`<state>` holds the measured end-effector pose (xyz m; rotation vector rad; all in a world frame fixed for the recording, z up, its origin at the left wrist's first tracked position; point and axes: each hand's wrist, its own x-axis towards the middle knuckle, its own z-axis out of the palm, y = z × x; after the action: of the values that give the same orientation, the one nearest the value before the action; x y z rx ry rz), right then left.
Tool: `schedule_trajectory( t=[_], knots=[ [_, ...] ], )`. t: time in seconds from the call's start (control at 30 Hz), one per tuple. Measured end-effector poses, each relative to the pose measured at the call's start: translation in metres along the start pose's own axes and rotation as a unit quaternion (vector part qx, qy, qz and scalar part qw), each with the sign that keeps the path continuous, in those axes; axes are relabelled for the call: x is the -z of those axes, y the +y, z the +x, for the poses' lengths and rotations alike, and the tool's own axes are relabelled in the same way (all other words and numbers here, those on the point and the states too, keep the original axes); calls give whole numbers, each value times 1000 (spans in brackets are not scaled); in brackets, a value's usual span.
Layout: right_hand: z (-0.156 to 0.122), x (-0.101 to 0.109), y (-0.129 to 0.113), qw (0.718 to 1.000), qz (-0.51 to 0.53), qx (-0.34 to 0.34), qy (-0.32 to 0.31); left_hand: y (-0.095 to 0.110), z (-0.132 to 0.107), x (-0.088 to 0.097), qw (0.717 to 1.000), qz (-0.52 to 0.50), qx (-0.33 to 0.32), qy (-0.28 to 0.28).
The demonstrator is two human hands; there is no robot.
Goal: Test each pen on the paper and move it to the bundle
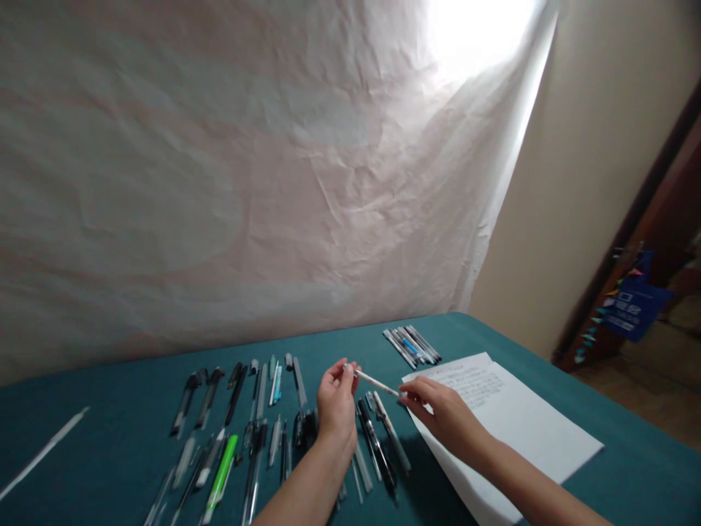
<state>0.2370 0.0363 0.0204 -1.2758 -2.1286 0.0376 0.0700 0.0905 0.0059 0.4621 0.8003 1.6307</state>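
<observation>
A slim white pen [377, 382] is held up over the table, stretched between my two hands and slanting down to the right. My left hand [338, 402] is closed on its upper left end, with fingertips and thumb pinching it. At the lower right end, the fingertips of my right hand [438, 410] are closed on the pen's tip area; the very end is hidden by them. Below and left of my hands lie several disassembled pens, caps and barrels, among them a black pen [377, 446] and a bright green pen [221, 478].
Written paper sheets [526, 431] lie under my right forearm. A row of pens [410, 346] sits near the back edge of the green-covered table [109, 409]. A thin white strip [44, 453] lies far left. Behind hangs a pale sheet [274, 183].
</observation>
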Motion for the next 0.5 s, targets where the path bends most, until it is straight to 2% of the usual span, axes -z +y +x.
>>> schedule_trajectory(
  t=[0.17, 0.27, 0.33, 0.4, 0.5],
  knots=[
    [5, -1, 11, 993, -85, -33, -76, -8, -1, 5, 999, 36, -7, -22],
    [17, 4, 29, 986, -123, -72, -85, -12, 0, 9, 997, 62, -35, -32],
    [27, 9, 53, 973, -155, -150, -79, -14, 0, 12, 995, 80, -52, -37],
    [37, 14, 83, 945, -197, -249, -73, -15, 0, 13, 993, 100, -57, -42],
    [48, 17, 126, 916, -229, -323, -71, -17, -4, 14, 988, 130, -58, -56]
  ],
)
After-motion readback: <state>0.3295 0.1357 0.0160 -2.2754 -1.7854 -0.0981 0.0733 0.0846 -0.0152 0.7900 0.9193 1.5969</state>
